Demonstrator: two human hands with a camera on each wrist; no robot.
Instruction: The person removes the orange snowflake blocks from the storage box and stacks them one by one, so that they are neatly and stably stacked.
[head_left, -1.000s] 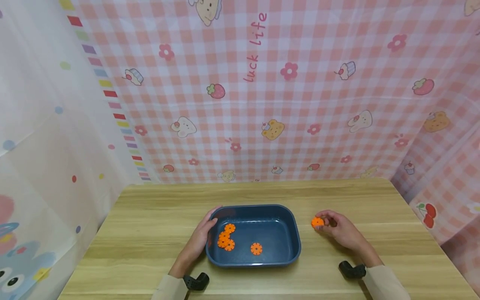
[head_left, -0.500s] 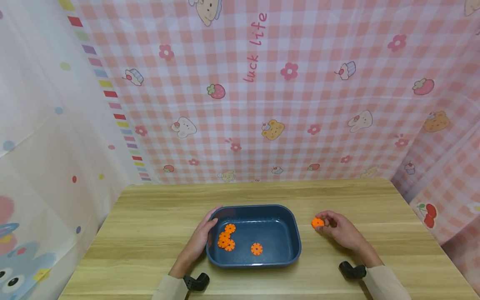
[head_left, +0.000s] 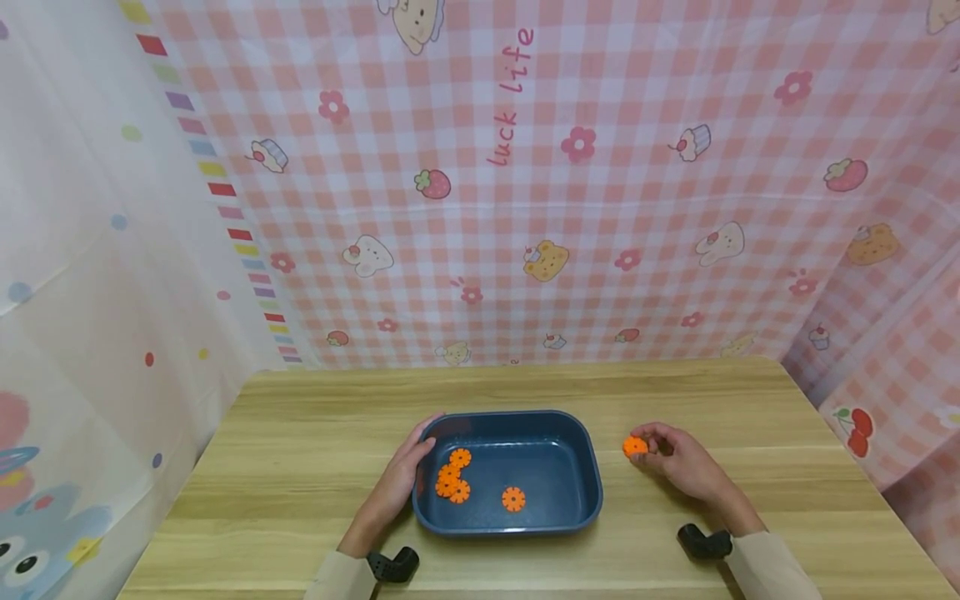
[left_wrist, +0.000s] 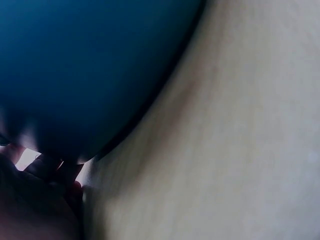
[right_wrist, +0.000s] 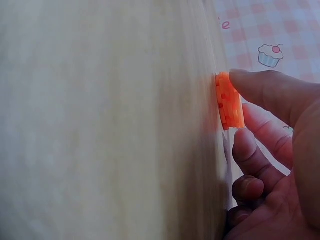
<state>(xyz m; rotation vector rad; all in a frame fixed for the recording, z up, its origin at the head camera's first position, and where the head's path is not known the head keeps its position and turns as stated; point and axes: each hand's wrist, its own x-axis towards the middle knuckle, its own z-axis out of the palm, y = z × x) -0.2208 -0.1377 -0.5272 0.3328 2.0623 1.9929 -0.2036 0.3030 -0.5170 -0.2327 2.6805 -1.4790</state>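
My left hand (head_left: 400, 477) holds the left side of a dark blue rectangular tray (head_left: 551, 527), its thumb at the rim. In the left wrist view the fingers lie against the tray's outer wall (left_wrist: 95, 65). Beyond the tray's right side, my right hand (head_left: 684, 463) grips a small stack of orange snowflake discs (head_left: 634, 447) at the tabletop. The right wrist view has the stack (right_wrist: 230, 102) edge-on, with the thumb on one side and fingertips on the other. Inside the tray, several orange discs (head_left: 448, 482) overlap at the left, and a single disc (head_left: 513, 499) lies apart, right of them.
The wooden table (head_left: 300, 467) runs back to a pink checked cloth (head_left: 480, 208). A white dotted cloth (head_left: 112, 275) hangs at the left. Black devices (head_left: 396, 565) sit at both wrists.
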